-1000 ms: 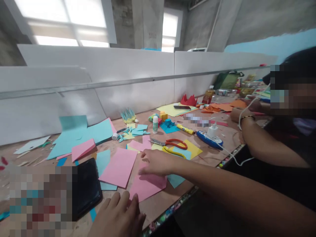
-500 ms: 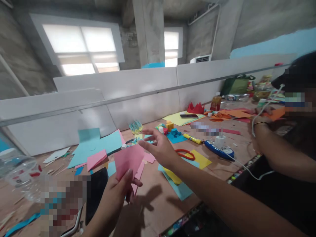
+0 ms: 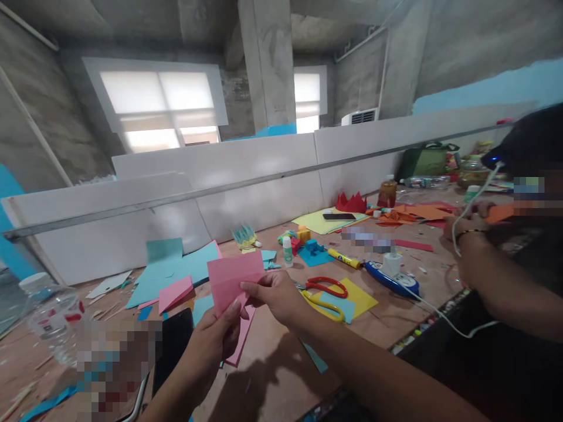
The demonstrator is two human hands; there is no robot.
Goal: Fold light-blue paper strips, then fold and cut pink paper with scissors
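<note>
A square of pink paper (image 3: pixel 233 275) is held up in front of me, pinched between both hands. My left hand (image 3: pixel 222 328) grips its lower edge, thumb in front. At its lower right part, my right hand (image 3: pixel 272 296) pinches it between thumb and fingers. Under the hands a strip of pink paper (image 3: pixel 241 346) shows in part. Scissors with red handles (image 3: pixel 328 286) and scissors with yellow handles (image 3: pixel 328 310) lie right of my right hand, by yellow paper (image 3: pixel 363 300). A glue stick (image 3: pixel 287 252) stands upright just beyond.
Blue paper sheets (image 3: pixel 193 261) and folded pink paper (image 3: pixel 176 293) lie at the left, near a plastic bottle (image 3: pixel 55 319) and a dark phone (image 3: pixel 176 340). A blue power strip (image 3: pixel 391 278) with a white cable is at the right. A co-worker's arm (image 3: pixel 505 287) handles orange paper.
My right hand has come down from above the table and taken hold of the pink paper. The blue sheet beneath my right forearm is now mostly out of sight, and both pairs of scissors show more fully.
</note>
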